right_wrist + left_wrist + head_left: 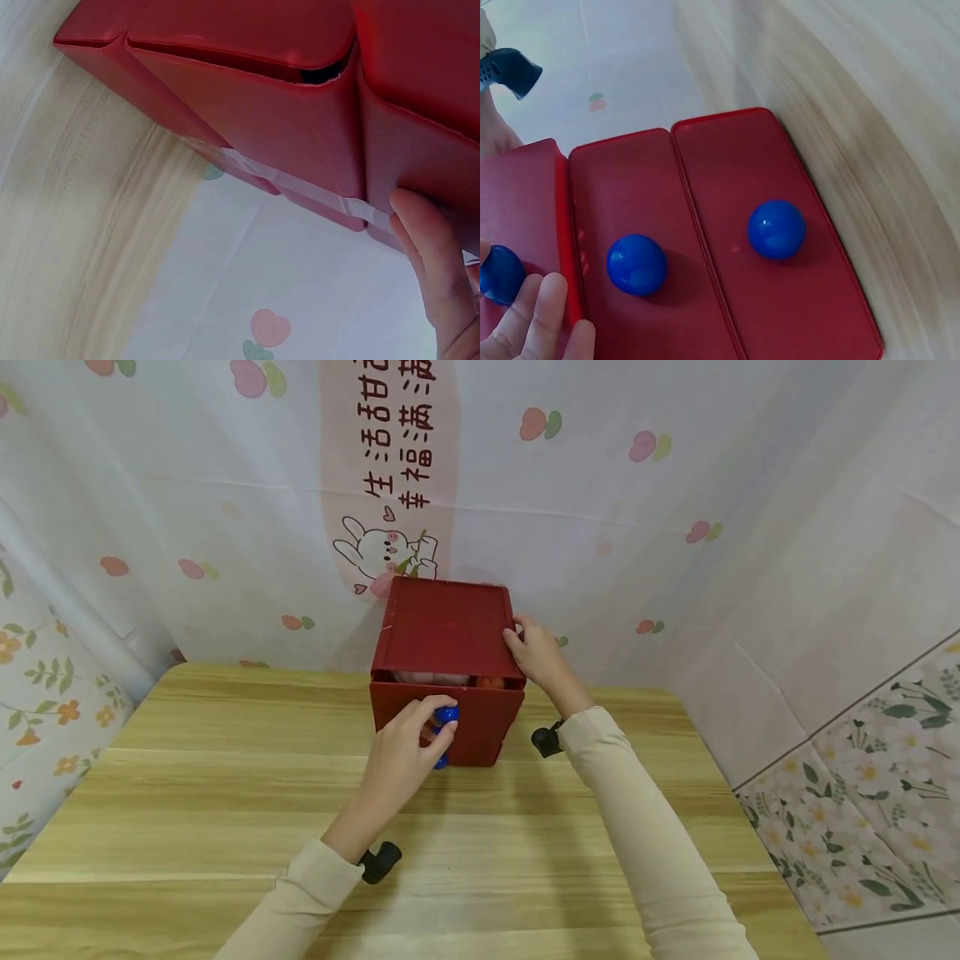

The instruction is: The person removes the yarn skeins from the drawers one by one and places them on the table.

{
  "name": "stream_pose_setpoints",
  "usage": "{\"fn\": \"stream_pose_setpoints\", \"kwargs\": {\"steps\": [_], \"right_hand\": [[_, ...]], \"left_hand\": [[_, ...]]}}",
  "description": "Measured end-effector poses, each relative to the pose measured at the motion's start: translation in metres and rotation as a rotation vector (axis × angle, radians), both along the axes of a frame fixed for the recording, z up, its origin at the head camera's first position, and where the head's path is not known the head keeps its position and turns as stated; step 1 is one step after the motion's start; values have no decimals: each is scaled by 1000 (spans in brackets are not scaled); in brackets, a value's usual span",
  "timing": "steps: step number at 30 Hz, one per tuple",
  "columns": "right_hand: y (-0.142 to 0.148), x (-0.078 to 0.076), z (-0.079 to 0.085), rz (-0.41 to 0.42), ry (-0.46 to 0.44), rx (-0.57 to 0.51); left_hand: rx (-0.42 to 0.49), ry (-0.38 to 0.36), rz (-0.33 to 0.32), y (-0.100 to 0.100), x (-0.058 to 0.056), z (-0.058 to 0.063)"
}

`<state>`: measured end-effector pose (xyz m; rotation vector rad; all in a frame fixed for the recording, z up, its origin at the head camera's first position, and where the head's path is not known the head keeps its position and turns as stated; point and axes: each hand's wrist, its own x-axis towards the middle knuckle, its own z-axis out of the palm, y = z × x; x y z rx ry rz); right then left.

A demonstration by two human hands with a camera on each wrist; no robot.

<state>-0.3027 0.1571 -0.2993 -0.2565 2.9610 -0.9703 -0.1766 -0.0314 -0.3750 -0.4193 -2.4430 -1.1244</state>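
A red box of stacked drawers (450, 627) stands against the patterned cloth. On its drawer fronts are three blue round knobs: the top knob (501, 276), the middle knob (637, 265) and the bottom knob (776, 229). My left hand (401, 747) pinches the top knob between thumb and fingers. The top drawer front (401, 697) sits a little out from the lid, and pale and orange contents (491, 682) show in the gap. My right hand (542, 656) rests against the box's upper right side, its fingers (431, 232) pressing there. Part of that hand is hidden.
The wooden table (225, 793) extends in front of the box and to both sides. Clear tape (300, 186) runs along the box's side. A white cloth with printed fruit (600, 510) hangs behind. Black wrist-worn devices (381, 862) show at both wrists.
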Motion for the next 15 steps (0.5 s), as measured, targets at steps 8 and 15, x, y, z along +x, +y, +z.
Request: {"fn": "stream_pose_setpoints", "kwargs": {"steps": [8, 15], "right_hand": [[0, -1, 0, -2, -5, -22], [0, -1, 1, 9, -6, -27]], "left_hand": [[47, 33, 0, 1, 16, -3], [76, 22, -9, 0, 31, -5]]}}
